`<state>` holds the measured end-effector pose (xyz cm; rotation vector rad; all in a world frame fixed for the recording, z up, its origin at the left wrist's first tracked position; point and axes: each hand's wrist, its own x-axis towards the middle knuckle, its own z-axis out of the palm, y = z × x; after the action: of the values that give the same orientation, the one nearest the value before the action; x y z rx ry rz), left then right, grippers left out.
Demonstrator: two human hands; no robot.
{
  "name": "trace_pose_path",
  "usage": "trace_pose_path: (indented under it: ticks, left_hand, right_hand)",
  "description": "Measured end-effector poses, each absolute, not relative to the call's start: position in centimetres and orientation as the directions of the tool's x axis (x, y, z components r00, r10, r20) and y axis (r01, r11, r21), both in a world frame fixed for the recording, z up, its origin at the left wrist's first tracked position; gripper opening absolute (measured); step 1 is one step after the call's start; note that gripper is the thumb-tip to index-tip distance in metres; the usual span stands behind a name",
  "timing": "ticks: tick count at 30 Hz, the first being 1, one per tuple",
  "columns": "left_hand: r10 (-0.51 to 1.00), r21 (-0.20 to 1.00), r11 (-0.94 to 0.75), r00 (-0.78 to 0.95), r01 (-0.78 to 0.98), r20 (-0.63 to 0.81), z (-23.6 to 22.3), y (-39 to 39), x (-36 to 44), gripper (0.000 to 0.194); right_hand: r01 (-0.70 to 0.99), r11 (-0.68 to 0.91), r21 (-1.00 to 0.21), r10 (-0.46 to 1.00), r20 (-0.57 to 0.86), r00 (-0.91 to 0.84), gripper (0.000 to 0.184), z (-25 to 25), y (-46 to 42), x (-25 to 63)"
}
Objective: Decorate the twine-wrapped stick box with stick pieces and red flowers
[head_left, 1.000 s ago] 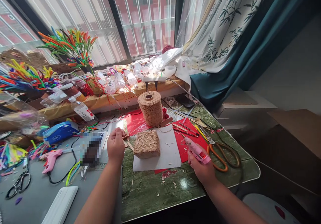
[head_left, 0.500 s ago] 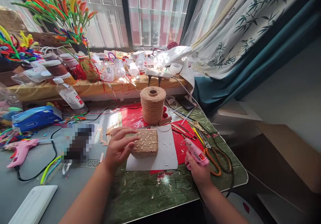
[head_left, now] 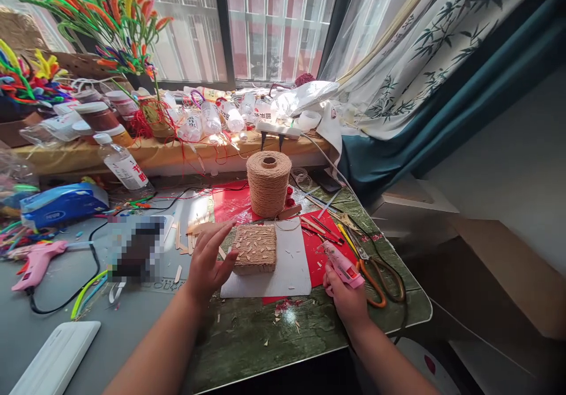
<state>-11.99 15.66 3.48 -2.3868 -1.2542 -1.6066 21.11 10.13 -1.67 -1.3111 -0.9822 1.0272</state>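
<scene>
Below a window, a counter is carrying a twine-wrapped box, sitting at the loosely spread left grip's 2 o'clock. The right grip is clasping a pink glue gun, scissors crowding its 2 o'clock. A twine spool is standing behind the box at 12.

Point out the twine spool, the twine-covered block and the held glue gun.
Twine spool (head_left: 268,187), head view: wound side.
Twine-covered block (head_left: 255,246), head view: top face.
Held glue gun (head_left: 342,263), head view: pink body.
</scene>
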Motion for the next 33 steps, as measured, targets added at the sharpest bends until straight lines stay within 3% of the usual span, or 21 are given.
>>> trace_pose_path:
  ticks: [2,6,9,13,16,24,33]
  left_hand:
    - [0.596,0.472,-0.64,0.005,0.606,0.803,3.4,15.7,-11.9,0.047]
    - [0.625,0.674,-0.564,-0.287,0.477,0.726,3.6,16.4,-11.8,0.007]
    - [0.706,0.83,-0.509,-0.44,0.23,0.555,3.4,17.4,-12.2,0.014]
    - [0.78,0.926,-0.378,-0.545,-0.02,0.307,2.3,18.7,-13.0,0.023]
    - [0.805,0.948,-0.298,-0.564,-0.115,0.184,1.4,19.5,-13.6,0.029]
    - [0.822,0.911,-0.292,-0.564,-0.291,0.083,0.7,20.4,-14.6,0.029]
    - [0.919,0.91,-0.174,-0.395,-0.377,0.012,0.4,20.6,-14.5,0.028]
  right_hand:
    - [-0.035,-0.019,-0.999,0.961,-0.027,0.274,0.032,-1.7,10.1,21.2]
    - [-0.044,-0.035,-0.998,0.961,-0.045,0.273,0.033,-2.0,10.0,21.3]
    - [-0.042,-0.022,-0.999,0.961,-0.032,0.275,0.034,-2.1,10.1,21.3]
    - [-0.032,-0.013,-0.999,0.96,-0.021,0.279,0.034,-2.2,10.2,21.2]
    - [-0.039,-0.019,-0.999,0.961,-0.029,0.276,0.033,-2.5,10.2,21.3]
    - [-0.053,-0.056,-0.997,0.957,-0.069,0.283,0.039,-2.5,10.5,21.2]
    - [-0.045,-0.039,-0.998,0.968,-0.049,0.245,0.032,-3.1,11.2,21.3]
